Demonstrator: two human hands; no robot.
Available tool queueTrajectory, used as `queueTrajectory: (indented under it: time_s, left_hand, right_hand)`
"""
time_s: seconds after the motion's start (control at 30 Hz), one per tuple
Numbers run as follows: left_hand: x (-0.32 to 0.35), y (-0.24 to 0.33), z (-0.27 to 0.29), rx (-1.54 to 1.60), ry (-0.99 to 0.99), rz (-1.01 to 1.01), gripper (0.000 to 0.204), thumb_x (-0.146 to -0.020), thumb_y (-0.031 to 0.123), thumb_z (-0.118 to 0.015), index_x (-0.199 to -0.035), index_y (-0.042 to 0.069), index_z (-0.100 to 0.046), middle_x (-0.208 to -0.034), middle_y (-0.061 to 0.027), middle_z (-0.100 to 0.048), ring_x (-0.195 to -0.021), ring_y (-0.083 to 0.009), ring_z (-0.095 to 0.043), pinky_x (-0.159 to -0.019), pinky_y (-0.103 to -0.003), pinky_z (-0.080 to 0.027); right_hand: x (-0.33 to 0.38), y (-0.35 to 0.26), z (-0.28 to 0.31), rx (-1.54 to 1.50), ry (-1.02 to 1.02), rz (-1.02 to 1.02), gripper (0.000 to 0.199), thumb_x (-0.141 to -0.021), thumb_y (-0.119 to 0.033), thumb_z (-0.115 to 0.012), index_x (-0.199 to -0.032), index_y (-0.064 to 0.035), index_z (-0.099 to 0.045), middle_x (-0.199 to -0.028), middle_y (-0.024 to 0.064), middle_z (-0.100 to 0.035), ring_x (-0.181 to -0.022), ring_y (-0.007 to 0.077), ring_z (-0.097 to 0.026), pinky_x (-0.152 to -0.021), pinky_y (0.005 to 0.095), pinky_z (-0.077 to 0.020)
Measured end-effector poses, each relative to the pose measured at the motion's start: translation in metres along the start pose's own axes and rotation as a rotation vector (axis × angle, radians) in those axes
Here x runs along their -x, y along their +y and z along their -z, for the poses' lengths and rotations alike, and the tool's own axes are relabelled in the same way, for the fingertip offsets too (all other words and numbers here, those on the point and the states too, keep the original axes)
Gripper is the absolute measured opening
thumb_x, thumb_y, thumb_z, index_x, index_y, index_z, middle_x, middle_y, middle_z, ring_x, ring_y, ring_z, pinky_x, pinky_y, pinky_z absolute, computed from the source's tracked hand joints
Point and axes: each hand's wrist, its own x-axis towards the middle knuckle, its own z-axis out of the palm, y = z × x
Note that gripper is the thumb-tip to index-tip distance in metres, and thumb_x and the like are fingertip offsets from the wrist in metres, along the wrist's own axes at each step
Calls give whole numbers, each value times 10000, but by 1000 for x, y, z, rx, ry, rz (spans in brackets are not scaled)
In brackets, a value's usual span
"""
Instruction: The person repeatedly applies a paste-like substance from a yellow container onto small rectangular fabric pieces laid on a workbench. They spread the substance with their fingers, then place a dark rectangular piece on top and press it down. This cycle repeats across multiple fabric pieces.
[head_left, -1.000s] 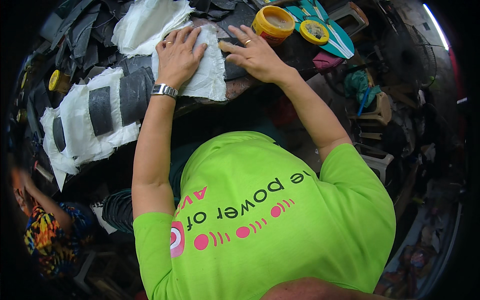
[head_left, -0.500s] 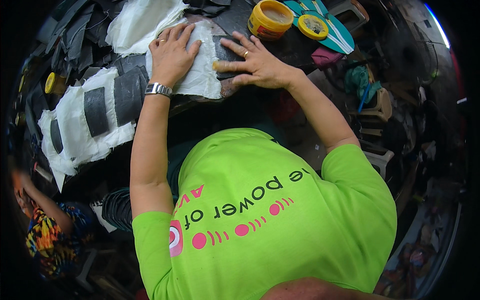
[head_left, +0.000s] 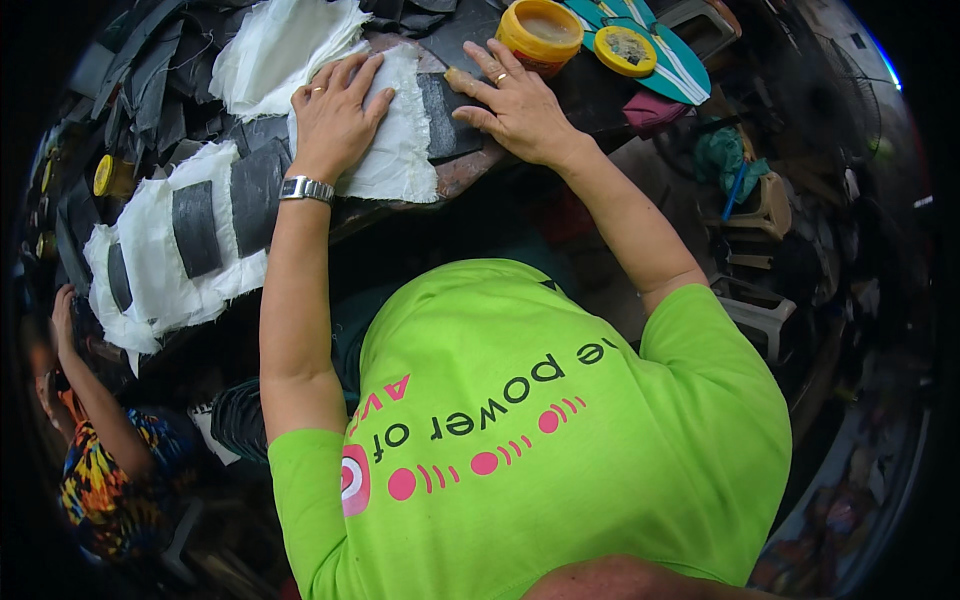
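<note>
My left hand (head_left: 338,122) lies flat with its fingers stretched on a frayed white cloth piece (head_left: 398,165) at the table's near edge. A black rectangular strip (head_left: 450,118) sticks out from the right edge of this cloth. Just right of the strip is my right hand (head_left: 520,108), its fingers apart and nothing in them. A yellowish smear coats the tip of one of its fingers. Beyond that hand stands an opened yellow tub (head_left: 541,33) of pale, murky paste.
A stack of white cloth (head_left: 285,55) and dark scraps (head_left: 150,85) cover the far left. White cloth with black patches (head_left: 165,245) hangs over the near edge. A yellow lid (head_left: 625,51) rests on teal sole-shaped pieces (head_left: 685,60). Another person's arm (head_left: 95,385) shows at lower left.
My right hand has moved up and right, off the black strip toward the yellow tub. My left hand stays on the cloth. The other person's arm at lower left has risen.
</note>
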Motion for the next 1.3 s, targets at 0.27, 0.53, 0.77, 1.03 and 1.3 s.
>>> queueTrajectory:
  time_s: [0.27, 0.53, 0.77, 1.03, 1.3]
  left_hand:
    - [-1, 0, -1, -24, 4, -3, 533, -958, 485, -510, -1434, 248, -528, -1463, 1, -508, -1376, -205, -408, -1063, -460, -267]
    - [-1, 1, -2, -23, 7, 7, 530, -957, 485, -512, -1433, 253, -530, -1458, 0, -512, -1372, -208, -414, -1062, -468, -273]
    - [0, 0, -2, -14, 0, 7, 536, -954, 485, -513, -1437, 253, -527, -1461, -3, -511, -1372, -214, -415, -1069, -475, -271]
    - [0, -1, -4, -25, 11, 4, 538, -954, 483, -512, -1442, 258, -521, -1463, -2, -510, -1374, -205, -414, -1072, -476, -268]
    - [0, -1, -6, -25, 9, 9, 536, -954, 486, -515, -1438, 257, -528, -1457, -2, -513, -1373, -206, -413, -1071, -479, -266]
  right_hand:
    - [-8, 19, -3, -24, -128, 127, 546, -991, -627, -390, -1508, -449, -380, -1663, 88, -169, -1531, 348, -104, -1179, 559, -197]
    - [29, 8, 21, -313, -267, 292, 491, -939, -675, -446, -1348, -453, -602, -1659, 83, -192, -1526, 388, -51, -1209, 576, -53]
    - [10, 18, 7, -834, 53, -38, 522, -1034, -555, -387, -1305, -211, -672, -1601, 136, -315, -1477, 356, -265, -1211, 456, -194]
    - [21, 12, -6, -362, -8, -24, 441, -1021, -493, -467, -1390, -290, -597, -1614, 107, -301, -1498, 372, -207, -1207, 478, -196]
    - [53, -5, 28, -450, -69, 256, 410, -987, -508, -527, -1252, -258, -714, -1581, 86, -381, -1488, 360, -235, -1209, 504, -157]
